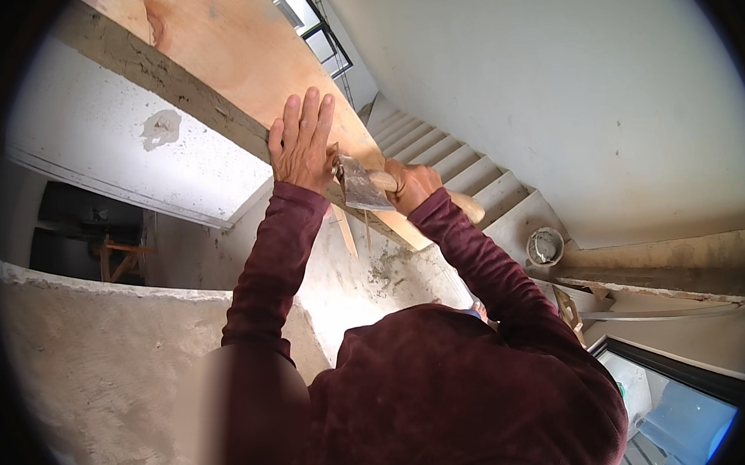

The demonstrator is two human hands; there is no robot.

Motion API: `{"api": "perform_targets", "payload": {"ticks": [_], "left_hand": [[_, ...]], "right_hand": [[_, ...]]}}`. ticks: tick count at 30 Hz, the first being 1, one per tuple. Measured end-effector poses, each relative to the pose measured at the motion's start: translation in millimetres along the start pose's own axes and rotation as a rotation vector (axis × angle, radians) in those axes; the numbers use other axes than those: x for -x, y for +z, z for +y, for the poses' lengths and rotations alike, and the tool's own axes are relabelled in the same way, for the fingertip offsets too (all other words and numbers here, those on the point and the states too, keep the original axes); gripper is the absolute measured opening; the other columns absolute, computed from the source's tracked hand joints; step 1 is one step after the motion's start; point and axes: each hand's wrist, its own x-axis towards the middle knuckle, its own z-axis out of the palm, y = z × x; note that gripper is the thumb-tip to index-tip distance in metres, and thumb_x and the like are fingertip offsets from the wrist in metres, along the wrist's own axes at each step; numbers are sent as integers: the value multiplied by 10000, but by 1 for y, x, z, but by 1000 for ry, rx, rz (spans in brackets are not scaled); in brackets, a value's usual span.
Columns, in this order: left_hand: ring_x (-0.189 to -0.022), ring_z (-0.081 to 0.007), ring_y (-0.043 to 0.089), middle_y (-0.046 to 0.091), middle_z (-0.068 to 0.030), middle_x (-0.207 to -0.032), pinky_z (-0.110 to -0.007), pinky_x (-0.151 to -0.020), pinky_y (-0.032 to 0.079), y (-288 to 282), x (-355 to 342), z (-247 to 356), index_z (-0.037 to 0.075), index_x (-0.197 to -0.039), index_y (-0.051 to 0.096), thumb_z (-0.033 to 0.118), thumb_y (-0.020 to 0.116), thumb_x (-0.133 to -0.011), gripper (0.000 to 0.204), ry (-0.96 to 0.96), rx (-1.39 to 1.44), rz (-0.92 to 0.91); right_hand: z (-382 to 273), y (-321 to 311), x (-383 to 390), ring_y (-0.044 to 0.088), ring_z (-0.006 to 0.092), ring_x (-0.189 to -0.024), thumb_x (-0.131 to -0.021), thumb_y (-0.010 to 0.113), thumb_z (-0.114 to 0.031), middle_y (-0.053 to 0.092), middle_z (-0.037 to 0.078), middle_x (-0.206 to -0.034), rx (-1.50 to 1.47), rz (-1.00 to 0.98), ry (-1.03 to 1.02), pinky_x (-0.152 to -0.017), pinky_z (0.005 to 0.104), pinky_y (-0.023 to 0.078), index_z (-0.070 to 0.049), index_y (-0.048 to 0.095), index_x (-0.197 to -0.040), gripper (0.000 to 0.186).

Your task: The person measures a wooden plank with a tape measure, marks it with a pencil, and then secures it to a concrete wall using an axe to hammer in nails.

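My left hand (302,148) lies on a long pale wooden board (223,56), fingers stretched along its face beside the cement-caked edge (200,90). My right hand (412,185) is closed round the wooden handle of a hatchet (360,187). The hatchet's worn metal head is just right of my left hand, at the board's edge. A thin pale sliver of wood (345,234) hangs below the head.
Concrete stairs (435,151) descend along the white wall on the right, with a bucket (545,246) beside them. A rough concrete ledge (120,351) curves at lower left. Beyond it are a dark opening and a wooden stand (116,260). A glass pane (670,394) is at lower right.
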Motion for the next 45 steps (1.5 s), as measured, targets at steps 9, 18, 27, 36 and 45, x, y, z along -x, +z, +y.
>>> {"api": "perform_targets", "payload": {"ticks": [9,18,27,36,45], "left_hand": [[-1386,-349,275,354,-104,-1486,-502,-1093,212,-46,3,-6,147,-1390,445,210,678,-792,645,141,62,-51],[-1294,-195,407,554,26,-1278,-446,-1106,214,-99,-105,-18,176,-1176,621,281,651,-796,396,455,-258,-91],[-1257,-232,451,560,-32,-1275,-449,-1093,251,-87,-98,-11,145,-1126,642,271,700,-771,381,468,-172,70],[-1021,-300,596,628,-163,-1102,-366,-927,446,-35,97,68,18,-1040,632,151,706,-747,330,61,1207,-910],[-1119,-296,533,610,-108,-1134,-417,-973,406,77,512,156,82,-1099,598,287,590,-859,316,605,1514,-1275]], "right_hand": [[34,-11,116,607,426,-688,-693,630,-115,598,207,-677,-282,-78,242,-604,485,486,-90,544,-885,212],[162,17,312,655,353,-665,-662,706,-216,654,206,-723,-104,-373,960,-620,429,505,40,624,-822,313],[92,-32,383,653,295,-852,-665,742,-420,676,182,-910,-347,-821,1101,-754,385,493,22,639,-951,536],[37,-29,433,634,216,-723,-648,711,-239,631,75,-774,-812,-781,1329,-648,335,491,-31,584,-999,427],[-89,-8,445,516,107,-535,-676,645,-126,554,2,-691,-1297,-523,1410,-488,262,428,-42,570,-851,208]]}}
